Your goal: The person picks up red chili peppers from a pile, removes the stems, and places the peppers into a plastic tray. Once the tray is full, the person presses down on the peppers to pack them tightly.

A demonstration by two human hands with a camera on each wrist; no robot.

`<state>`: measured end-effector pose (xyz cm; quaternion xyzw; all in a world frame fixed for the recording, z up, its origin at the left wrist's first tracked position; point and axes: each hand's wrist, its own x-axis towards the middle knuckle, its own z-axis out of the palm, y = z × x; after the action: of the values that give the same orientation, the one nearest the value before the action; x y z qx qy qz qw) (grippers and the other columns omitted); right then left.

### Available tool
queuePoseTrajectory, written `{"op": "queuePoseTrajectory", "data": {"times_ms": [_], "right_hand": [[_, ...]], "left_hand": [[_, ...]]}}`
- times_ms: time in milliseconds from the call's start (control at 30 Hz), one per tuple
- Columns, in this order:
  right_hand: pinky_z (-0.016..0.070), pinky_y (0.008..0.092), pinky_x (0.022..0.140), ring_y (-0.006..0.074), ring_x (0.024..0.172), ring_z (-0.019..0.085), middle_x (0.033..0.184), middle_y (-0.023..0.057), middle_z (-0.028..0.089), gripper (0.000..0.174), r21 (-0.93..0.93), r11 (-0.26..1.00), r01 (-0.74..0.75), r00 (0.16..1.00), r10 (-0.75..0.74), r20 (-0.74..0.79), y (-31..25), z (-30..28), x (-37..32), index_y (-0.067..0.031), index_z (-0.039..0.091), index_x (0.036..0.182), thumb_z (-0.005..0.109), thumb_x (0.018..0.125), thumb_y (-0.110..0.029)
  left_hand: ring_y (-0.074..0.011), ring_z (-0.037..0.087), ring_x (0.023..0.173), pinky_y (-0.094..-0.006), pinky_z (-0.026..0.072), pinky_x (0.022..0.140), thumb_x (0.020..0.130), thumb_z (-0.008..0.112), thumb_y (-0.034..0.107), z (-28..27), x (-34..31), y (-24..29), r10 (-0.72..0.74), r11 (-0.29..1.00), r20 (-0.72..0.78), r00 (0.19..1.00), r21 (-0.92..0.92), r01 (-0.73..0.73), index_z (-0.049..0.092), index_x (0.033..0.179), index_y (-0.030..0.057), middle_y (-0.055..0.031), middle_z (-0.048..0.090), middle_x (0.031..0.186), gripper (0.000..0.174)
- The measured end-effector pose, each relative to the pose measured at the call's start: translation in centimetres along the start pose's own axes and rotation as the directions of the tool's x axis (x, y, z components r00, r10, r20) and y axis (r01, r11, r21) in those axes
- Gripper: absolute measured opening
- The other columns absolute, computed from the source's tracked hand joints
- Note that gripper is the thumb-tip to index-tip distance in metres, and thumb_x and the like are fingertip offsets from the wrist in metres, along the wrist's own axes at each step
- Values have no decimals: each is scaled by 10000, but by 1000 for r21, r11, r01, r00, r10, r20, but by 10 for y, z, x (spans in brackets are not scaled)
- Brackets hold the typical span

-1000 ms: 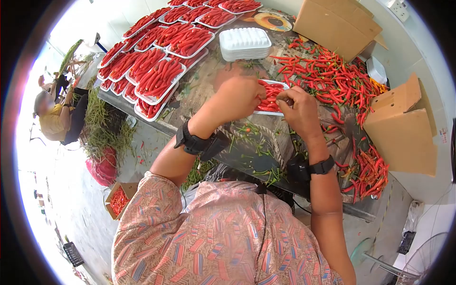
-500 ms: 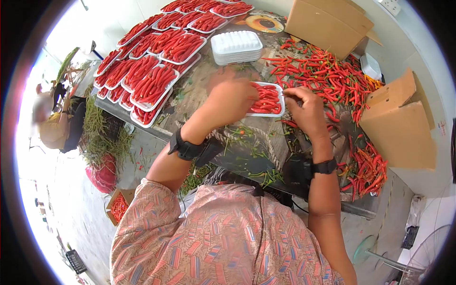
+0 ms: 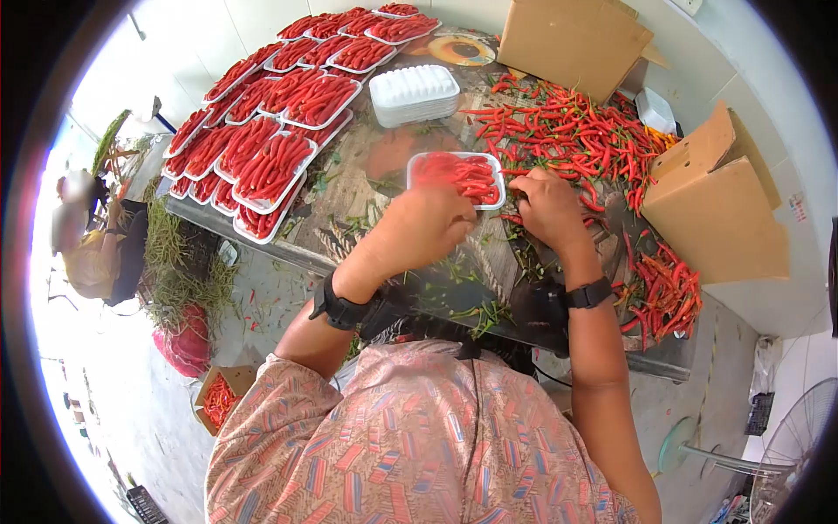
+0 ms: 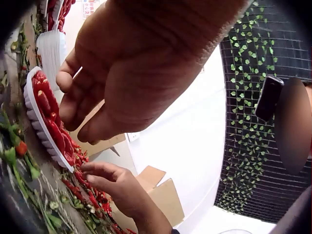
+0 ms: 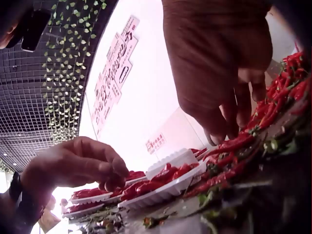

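A white foam tray (image 3: 491, 207) of red chilies (image 3: 471, 173) lies on the table in front of the person. The left hand (image 3: 426, 223) hovers at the tray's near left edge, fingers loosely bent; in the left wrist view nothing shows between its fingers. Just right of the tray, the right hand (image 3: 550, 208) reaches down to loose chilies, and in the right wrist view its fingers (image 5: 229, 114) point down at a red chili (image 5: 234, 144). A large heap of loose red chilies (image 3: 576, 131) with green stems spreads beyond the right hand.
Filled chili trays (image 3: 271, 170) are stacked at the left. Empty white trays (image 3: 415, 96) stand in a pile behind the working tray. Cardboard boxes (image 3: 720, 205) edge the right side, near a smaller chili heap (image 3: 663, 297). Cut green stems (image 3: 484, 316) litter the near edge.
The left hand has drawn back from over the tray toward the person, uncovering more chilies. The right hand has moved off the tray's right edge to the loose chilies beside it.
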<state>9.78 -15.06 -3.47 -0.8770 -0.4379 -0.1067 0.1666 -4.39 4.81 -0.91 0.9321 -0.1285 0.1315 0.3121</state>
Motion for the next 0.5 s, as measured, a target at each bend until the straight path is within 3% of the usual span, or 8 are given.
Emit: {"op": "queuePoseTrajectory", "data": {"times_ms": [233, 300, 333, 400, 433, 500], "right_hand": [[488, 442, 775, 357, 878, 602, 882, 137, 626, 172, -76, 996, 37, 998, -33, 58, -2, -6, -4, -45, 679, 912, 647, 743, -57], [493, 390, 729, 281, 774, 624, 825, 109, 634, 144, 68, 997, -33, 999, 35, -17, -5, -15, -7, -24, 668, 915, 660, 783, -84], [493, 390, 729, 281, 774, 624, 825, 109, 634, 144, 62, 998, -34, 999, 35, -17, -9, -19, -10, -24, 668, 915, 660, 783, -84], [503, 358, 684, 264, 751, 659, 825, 130, 682, 82, 460, 843, -279, 937, 344, -63, -17, -29, -19, -38, 674, 868, 636, 804, -73], [503, 358, 684, 264, 751, 659, 825, 130, 682, 82, 452, 847, -280, 936, 346, -68, -15, -31, -21, -38, 674, 868, 636, 804, -73], [493, 276, 686, 145, 750, 657, 855, 69, 702, 132, 817, 478, -322, 895, 435, 98, -11, -36, -27, -21, 670, 967, 642, 853, -81]], "left_hand": [[-348, 628, 832, -424, 502, 739, 815, 626, 146, 2, -6, 5, 16, 1000, 38, 999, 12, -16, 669, 903, 30, -146, 641, 851, 151], [-348, 628, 830, -425, 501, 738, 814, 624, 142, 1, -4, 5, 30, 1000, 28, 999, 6, -30, 668, 902, 26, -149, 640, 851, 152], [-348, 627, 825, -422, 500, 737, 813, 622, 140, 2, -3, 5, 32, 999, 2, 999, -21, -32, 667, 905, 23, -151, 638, 849, 156], [-349, 626, 821, -419, 500, 735, 812, 620, 139, 2, 0, 5, 38, 998, -25, 999, -54, -39, 666, 908, 21, -153, 637, 848, 160], [-345, 626, 807, -408, 500, 722, 806, 624, 125, 0, 6, 7, 94, 992, -91, 991, -69, -101, 666, 913, 20, -154, 637, 851, 155], [-341, 625, 793, -398, 500, 709, 800, 628, 111, -1, 17, 13, 159, 981, -160, 974, -87, -174, 666, 918, 20, -155, 637, 853, 153]]}}
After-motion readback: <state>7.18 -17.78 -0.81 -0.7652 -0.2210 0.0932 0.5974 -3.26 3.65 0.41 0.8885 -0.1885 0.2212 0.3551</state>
